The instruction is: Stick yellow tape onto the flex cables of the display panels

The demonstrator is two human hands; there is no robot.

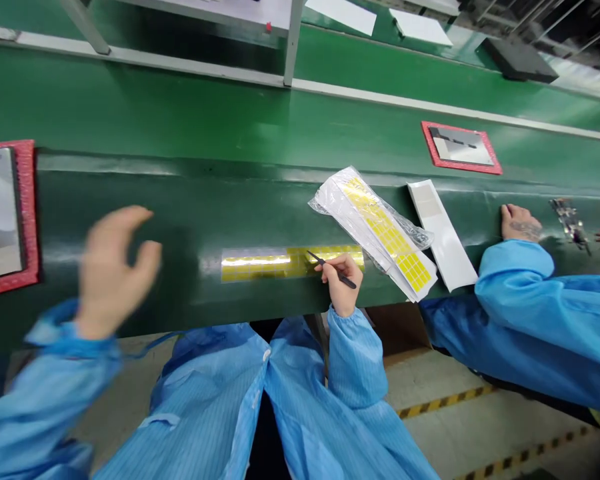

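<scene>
While the right hand [341,285] pinches black tweezers [316,258] between thumb and forefinger, their tip meets a yellow label strip [280,264], seemingly laid flat for easy lifting on the green conveyor belt [130,127]. The blurred left hand [120,267] hovers, fingers spread; bagged label sheets [380,227] lie beyond.

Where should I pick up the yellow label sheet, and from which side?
Probably pinch the yellow label sheet by its white margin at the near end, coming from your side with your empty left hand. That end lies closest to the green bench edge, and your right hand holds tweezers.
</scene>
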